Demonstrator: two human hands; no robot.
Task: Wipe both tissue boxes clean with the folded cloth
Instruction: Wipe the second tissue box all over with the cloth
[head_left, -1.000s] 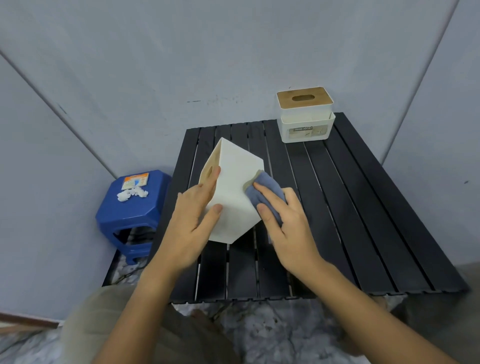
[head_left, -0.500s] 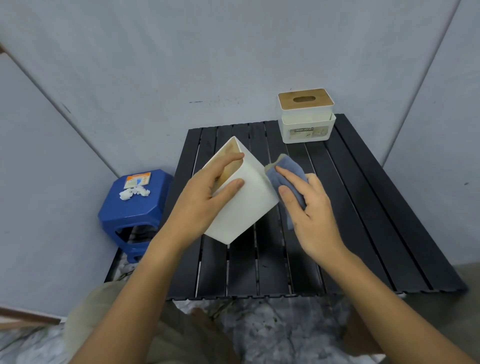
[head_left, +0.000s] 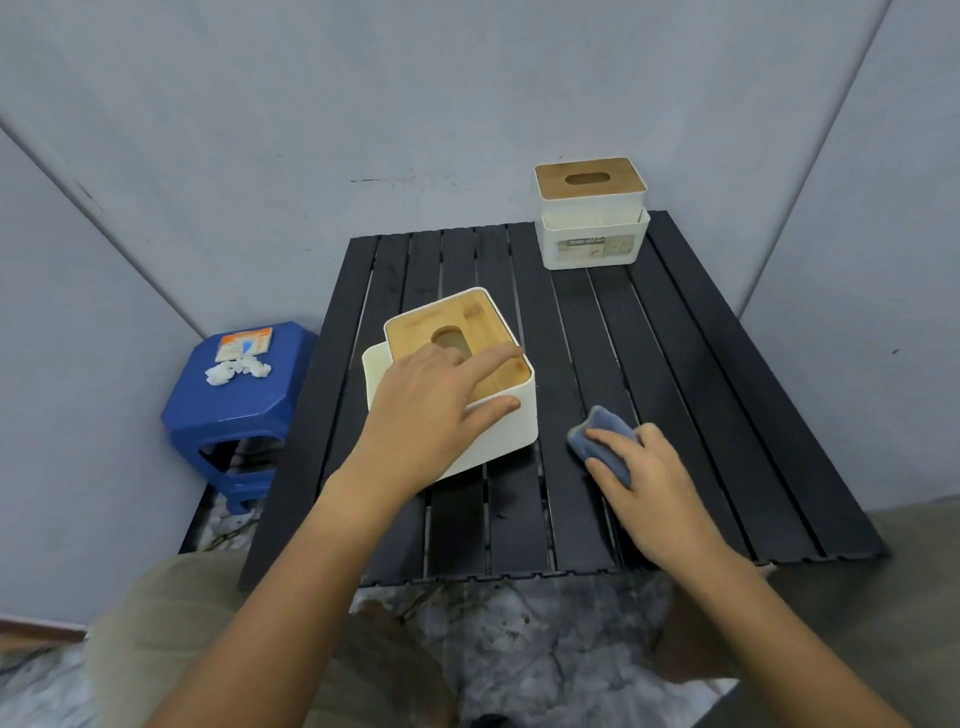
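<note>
A person's left hand (head_left: 431, 410) grasps the near tissue box (head_left: 511, 426), fingers across its wooden lid and thumb on the white front wall, as it stands upright on the black slatted table (head_left: 701, 364). Just to its right, the right hand (head_left: 649, 483), fingers curled over the folded cloth (head_left: 605, 423), appears to clasp it against the slats. The second tissue box (head_left: 592, 244) stands at the table's far right corner.

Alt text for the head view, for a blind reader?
A person's left hand holds a white tissue box with a wooden lid on a black slatted table, while the right hand holds a folded blue cloth beside it. A second such box stands at the far edge.
</note>
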